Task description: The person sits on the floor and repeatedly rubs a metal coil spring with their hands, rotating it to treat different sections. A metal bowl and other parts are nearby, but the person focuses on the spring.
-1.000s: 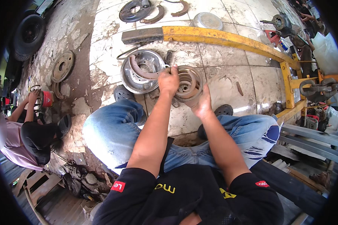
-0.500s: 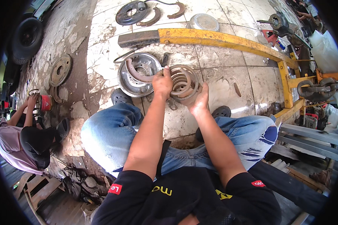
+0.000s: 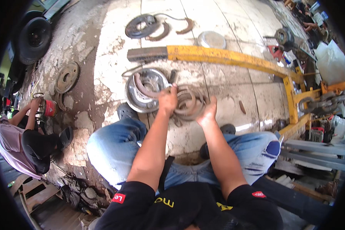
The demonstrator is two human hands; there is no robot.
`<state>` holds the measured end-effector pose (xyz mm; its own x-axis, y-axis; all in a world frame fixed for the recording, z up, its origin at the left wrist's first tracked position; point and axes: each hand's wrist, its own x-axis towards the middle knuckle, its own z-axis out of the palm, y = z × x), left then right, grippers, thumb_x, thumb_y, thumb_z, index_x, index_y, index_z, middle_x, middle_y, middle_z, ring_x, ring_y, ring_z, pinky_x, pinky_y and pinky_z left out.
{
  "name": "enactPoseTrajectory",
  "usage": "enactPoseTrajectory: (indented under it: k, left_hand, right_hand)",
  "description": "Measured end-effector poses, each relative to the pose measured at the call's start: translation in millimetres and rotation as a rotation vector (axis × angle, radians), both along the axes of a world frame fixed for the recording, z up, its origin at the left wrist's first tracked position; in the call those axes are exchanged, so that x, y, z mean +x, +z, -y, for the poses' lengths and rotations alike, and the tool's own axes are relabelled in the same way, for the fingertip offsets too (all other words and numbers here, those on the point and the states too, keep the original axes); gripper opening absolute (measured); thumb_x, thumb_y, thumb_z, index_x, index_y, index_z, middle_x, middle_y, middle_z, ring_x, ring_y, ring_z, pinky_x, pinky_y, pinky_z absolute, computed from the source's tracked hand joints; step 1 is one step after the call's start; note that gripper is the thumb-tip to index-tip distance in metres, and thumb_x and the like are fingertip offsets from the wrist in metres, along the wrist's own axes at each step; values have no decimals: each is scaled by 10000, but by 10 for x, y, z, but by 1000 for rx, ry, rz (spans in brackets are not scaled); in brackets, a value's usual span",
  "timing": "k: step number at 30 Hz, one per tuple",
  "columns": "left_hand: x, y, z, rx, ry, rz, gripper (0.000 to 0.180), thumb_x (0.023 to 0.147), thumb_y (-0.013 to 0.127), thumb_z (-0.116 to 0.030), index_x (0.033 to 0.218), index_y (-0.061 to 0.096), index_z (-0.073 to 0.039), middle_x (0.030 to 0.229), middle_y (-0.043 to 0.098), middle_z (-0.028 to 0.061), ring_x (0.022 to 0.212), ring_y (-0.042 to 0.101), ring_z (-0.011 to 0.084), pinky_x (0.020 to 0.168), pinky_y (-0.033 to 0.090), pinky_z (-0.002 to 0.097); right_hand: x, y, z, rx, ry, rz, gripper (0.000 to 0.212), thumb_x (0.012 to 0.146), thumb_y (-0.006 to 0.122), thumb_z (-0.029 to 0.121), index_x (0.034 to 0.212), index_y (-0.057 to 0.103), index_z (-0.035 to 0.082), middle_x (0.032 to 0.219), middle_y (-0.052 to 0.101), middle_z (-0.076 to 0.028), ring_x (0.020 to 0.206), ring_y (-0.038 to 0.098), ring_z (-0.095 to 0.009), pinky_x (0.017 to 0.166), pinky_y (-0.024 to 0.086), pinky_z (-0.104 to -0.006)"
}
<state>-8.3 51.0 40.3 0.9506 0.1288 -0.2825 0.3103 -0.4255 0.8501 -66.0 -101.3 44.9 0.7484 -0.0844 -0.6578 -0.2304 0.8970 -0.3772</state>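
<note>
Between my two hands is a rusty brown coil spring [image 3: 186, 104], seen end-on with its rings blurred. My left hand [image 3: 167, 101] is closed around its left side. My right hand [image 3: 207, 111] presses its palm and fingers against the right side. Just left of the spring lies a silvery round brake backing plate [image 3: 130, 96]. A curved brown brake shoe [image 3: 141, 87] rests over that plate, its right end reaching my left hand; whether the hand grips it too, I cannot tell.
A yellow steel hoist frame [image 3: 226, 56] spans the tiled floor ahead and bends down at right. Beyond it are a dark backing plate [image 3: 136, 28], curved shoes and a round metal lid [image 3: 212, 40]. At left, another person [image 3: 17, 142] handles a red can [image 3: 50, 108].
The whole view has shifted slightly, so the floor things sit lower. The spring is now blurred by motion between my hands; both hands keep their hold.
</note>
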Motion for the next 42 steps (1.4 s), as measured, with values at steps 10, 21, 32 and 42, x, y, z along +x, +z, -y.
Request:
enactPoseTrajectory:
  k: [10,21,32,42]
  left_hand:
    - [-4,34,140,-237,-231,-61,510,950,544,-443,971,706,39,924,695,251,902,669,348,831,493,394]
    - [-133,241,118,-237,-246,-66,491,959,565,-429,973,719,36,899,713,177,831,648,234,804,496,346]
    - [-147,167,127,-229,-220,-90,532,933,559,-493,968,721,13,940,710,206,889,678,298,842,495,376]
    - [-107,84,91,-123,-260,0,542,909,556,-526,957,721,-13,913,691,236,927,660,368,845,490,410]
  right_hand:
    - [16,14,249,-313,54,-46,685,989,316,579,1326,439,-5,1232,553,-195,1118,565,-318,973,462,-486]
    - [-36,-93,627,-1044,-20,-173,568,1008,380,445,1245,555,-41,1041,615,-145,1017,609,-269,939,467,-377]
    - [-249,-39,386,-282,214,201,658,1011,308,530,1402,423,14,1348,540,-142,1213,535,-275,1034,417,-422]
    - [-332,311,291,-20,369,85,804,982,123,647,1433,385,34,1419,468,-174,1299,459,-341,1101,345,-514]
